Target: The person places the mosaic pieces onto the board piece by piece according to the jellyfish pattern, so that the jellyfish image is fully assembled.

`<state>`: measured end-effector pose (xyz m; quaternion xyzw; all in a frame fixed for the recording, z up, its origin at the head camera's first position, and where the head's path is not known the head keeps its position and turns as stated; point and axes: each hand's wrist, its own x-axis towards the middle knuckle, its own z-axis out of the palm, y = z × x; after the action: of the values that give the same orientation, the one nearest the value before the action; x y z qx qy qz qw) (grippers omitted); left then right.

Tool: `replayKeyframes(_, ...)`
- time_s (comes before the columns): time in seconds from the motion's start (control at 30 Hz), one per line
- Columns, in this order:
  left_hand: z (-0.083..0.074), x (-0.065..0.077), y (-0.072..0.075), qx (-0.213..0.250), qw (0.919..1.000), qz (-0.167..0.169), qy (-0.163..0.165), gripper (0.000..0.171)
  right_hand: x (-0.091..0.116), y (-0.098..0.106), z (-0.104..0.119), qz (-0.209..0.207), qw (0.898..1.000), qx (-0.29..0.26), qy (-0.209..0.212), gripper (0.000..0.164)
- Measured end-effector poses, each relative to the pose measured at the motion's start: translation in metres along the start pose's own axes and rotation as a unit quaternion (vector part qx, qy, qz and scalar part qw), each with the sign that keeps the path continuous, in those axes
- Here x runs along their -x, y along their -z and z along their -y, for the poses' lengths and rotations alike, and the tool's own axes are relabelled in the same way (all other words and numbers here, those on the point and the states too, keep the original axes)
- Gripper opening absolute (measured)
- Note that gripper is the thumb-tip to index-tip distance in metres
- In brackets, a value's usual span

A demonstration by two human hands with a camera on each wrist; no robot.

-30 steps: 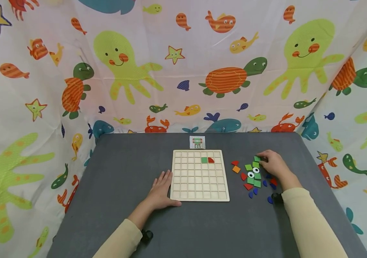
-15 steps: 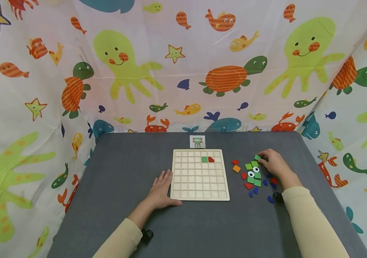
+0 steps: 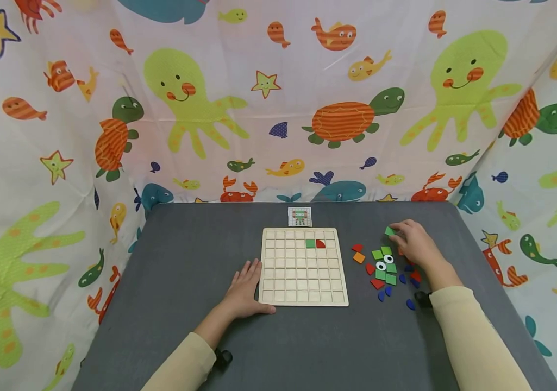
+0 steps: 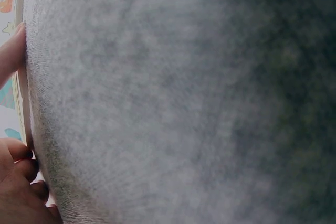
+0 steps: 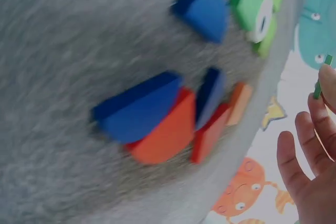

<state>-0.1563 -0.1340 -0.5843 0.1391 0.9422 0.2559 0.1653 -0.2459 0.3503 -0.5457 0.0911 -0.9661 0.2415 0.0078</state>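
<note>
A wooden grid board (image 3: pixel 302 282) lies flat on the table, with one green square tile (image 3: pixel 310 243) and one red quarter-round tile (image 3: pixel 320 244) side by side in its upper cells. My left hand (image 3: pixel 243 290) rests along the board's left edge, fingers spread and straight, thumb near the lower corner. To the right, my right hand (image 3: pixel 417 244) pinches a green square tile (image 3: pixel 389 231) between thumb and forefinger above the loose pieces. In the right wrist view that green tile (image 5: pixel 317 89) shows edge-on at the fingertips, the other fingers loosely bent.
Loose pieces lie right of the board: green squares (image 3: pixel 380 273), white eye discs (image 3: pixel 381 265), an orange square (image 3: pixel 358 257), red pieces (image 3: pixel 377 283) and blue half-rounds (image 3: pixel 411 304). Behind the board lies a small picture card (image 3: pixel 300 216). A printed curtain (image 3: pixel 278 152) hangs behind the grey table.
My right hand has lifted the green square tile away from the pile, moving slightly up and back. The left hand stays at the board's edge.
</note>
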Motion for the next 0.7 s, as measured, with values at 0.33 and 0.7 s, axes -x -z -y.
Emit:
replayKeyframes(0.33,-0.002,0.001,0.001,0.004,0.9999,0.000,-0.010,0.129,-0.008,0.006,0.030,0.012,0.999,-0.005,0.038,0.035)
replayKeyframes(0.7,-0.001,0.000,0.000,0.001,1.0000,-0.001,-0.007,0.128,-0.015,-0.002,0.063,0.024,0.997,0.007,0.067,0.034)
